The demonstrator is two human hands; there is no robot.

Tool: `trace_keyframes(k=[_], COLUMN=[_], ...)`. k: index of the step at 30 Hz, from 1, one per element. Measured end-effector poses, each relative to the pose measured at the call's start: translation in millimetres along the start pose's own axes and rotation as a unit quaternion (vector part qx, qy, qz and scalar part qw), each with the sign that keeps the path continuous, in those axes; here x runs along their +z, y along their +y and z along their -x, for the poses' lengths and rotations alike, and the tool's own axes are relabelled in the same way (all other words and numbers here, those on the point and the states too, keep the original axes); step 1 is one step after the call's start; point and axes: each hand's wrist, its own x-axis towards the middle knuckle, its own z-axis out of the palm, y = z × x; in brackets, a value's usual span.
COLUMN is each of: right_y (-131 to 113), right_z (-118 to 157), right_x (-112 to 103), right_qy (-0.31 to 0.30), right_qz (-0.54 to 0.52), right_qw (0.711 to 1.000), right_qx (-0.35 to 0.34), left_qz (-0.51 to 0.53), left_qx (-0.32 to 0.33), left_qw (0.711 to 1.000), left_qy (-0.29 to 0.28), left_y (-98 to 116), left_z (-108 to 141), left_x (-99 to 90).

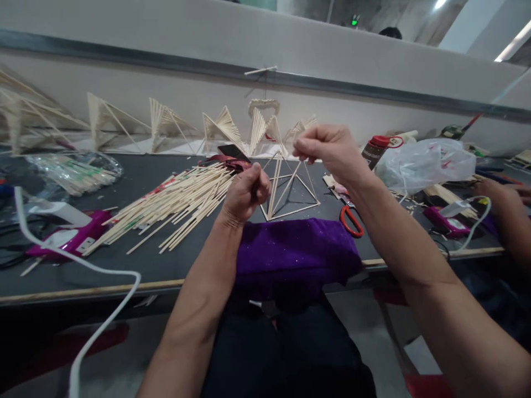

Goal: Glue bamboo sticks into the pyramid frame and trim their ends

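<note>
My left hand [249, 190] is raised in front of me, its fingers curled in and the thumb pressed against them. Higher and to the right, my right hand [326, 148] is closed in a pinch; whatever either hand may hold is too fine or hidden to make out. Behind and between them stands an open frame of thin wooden sticks [294, 211] on the dark table. Just in front of that frame, a purple cloth [296, 251] lies over the table edge. Left of my left hand spreads a heap of loose wooden sticks [166, 207].
Fan-shaped stick structures [224, 126] line the wall. Red-handled scissors [352, 234] lie right of the cloth. Farther right are a red-capped bottle [373, 150], a plastic bag [427, 163] and another person's hand [498, 202]. A white cable [110, 270] hangs off the left edge.
</note>
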Motion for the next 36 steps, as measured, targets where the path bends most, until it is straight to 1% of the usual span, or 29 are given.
trace_keyframes(k=[2, 4, 7, 9, 10, 12, 14, 16, 19, 21, 24, 27, 30, 32, 34, 36], right_y=[22.5, 43.6, 64.1, 67.5, 65.9, 57.2, 42.7, 26.0, 6.7, 1.6, 5.1, 15.8, 28.2, 35.9, 41.9, 44.7], right_z=[12.6, 27.8, 45.7, 49.5, 48.8, 44.0, 37.5, 31.6, 24.0, 17.6, 7.0, 2.3, 7.0, 12.1, 15.6, 17.4], right_x=[-1.3, 7.0, 27.0, 36.3, 38.1, 36.0, 29.8, 25.1, 27.3, 33.9, 46.8, 60.7, 75.0, 82.6, 86.3, 85.0], right_qy=[-0.034, -0.078, -0.145, -0.165, -0.162, -0.127, -0.080, -0.050, -0.034, -0.035, -0.037, -0.021, 0.003, 0.021, 0.041, 0.055], right_qz=[0.039, 0.067, 0.103, 0.134, 0.147, 0.153, 0.144, 0.127, 0.089, 0.066, 0.063, 0.134, 0.267, 0.342, 0.382, 0.396], right_qw=[0.998, 0.992, 0.982, 0.977, 0.976, 0.980, 0.985, 0.988, 0.989, 0.988, 0.985, 0.974, 0.941, 0.915, 0.899, 0.895], right_qx=[0.038, 0.068, 0.058, 0.030, 0.011, -0.030, -0.059, -0.076, -0.111, -0.134, -0.155, -0.179, -0.206, -0.214, -0.211, -0.199], left_qz=[0.011, 0.006, -0.015, -0.018, -0.016, -0.005, 0.015, 0.039, 0.091, 0.134, 0.164, 0.159, 0.167, 0.171, 0.174, 0.179], left_qx=[0.006, -0.010, -0.039, -0.045, -0.045, -0.041, -0.039, -0.046, -0.060, -0.062, -0.064, -0.072, -0.075, -0.065, -0.051, -0.049], left_qw=[1.000, 1.000, 0.999, 0.999, 0.999, 0.999, 0.999, 0.998, 0.994, 0.988, 0.984, 0.984, 0.981, 0.981, 0.982, 0.983], left_qy=[0.010, 0.010, -0.001, -0.008, -0.009, -0.008, -0.003, 0.007, 0.030, 0.040, 0.030, 0.024, 0.062, 0.072, 0.048, 0.009], left_y=[2.4, 2.6, -0.3, -2.5, -3.4, -4.4, -4.8, -5.3, -6.7, -8.1, -11.0, -15.3, -18.6, -18.3, -15.1, -10.1], left_z=[-1.7, -0.8, 2.8, 4.3, 4.3, 2.6, -0.4, -3.2, -5.1, -4.7, -4.2, -6.2, -10.3, -12.1, -11.7, -9.3], left_x=[-2.1, -1.3, 1.4, 1.2, 0.2, -2.6, -4.8, -4.6, -0.6, 1.6, 1.0, -2.3, -5.3, -7.7, -10.6, -13.6])
